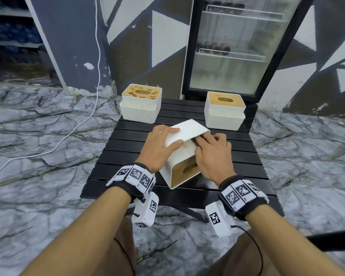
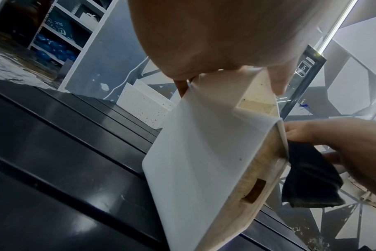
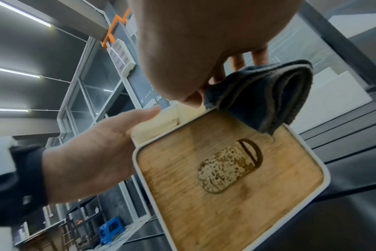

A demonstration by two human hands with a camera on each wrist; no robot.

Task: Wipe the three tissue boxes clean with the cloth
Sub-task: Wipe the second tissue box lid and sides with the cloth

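Observation:
One white tissue box (image 1: 187,128) lies tipped on its side in the middle of the black slatted table (image 1: 126,156), its wooden lid (image 3: 225,169) facing me. My left hand (image 1: 163,142) grips its upper edge, thumb on the speckled side. My right hand (image 1: 213,154) holds a dark folded cloth (image 1: 197,140) against the box's right side; the cloth (image 3: 262,95) hangs over the lid's corner. A stained box (image 1: 140,103) with brown spots stands at the back left. Another box (image 1: 224,110) stands at the back right.
A glass-door fridge (image 1: 237,46) stands right behind the table. A white cable (image 1: 78,124) trails over the marble floor on the left. The table's near edge (image 1: 167,198) lies just beyond my wrists.

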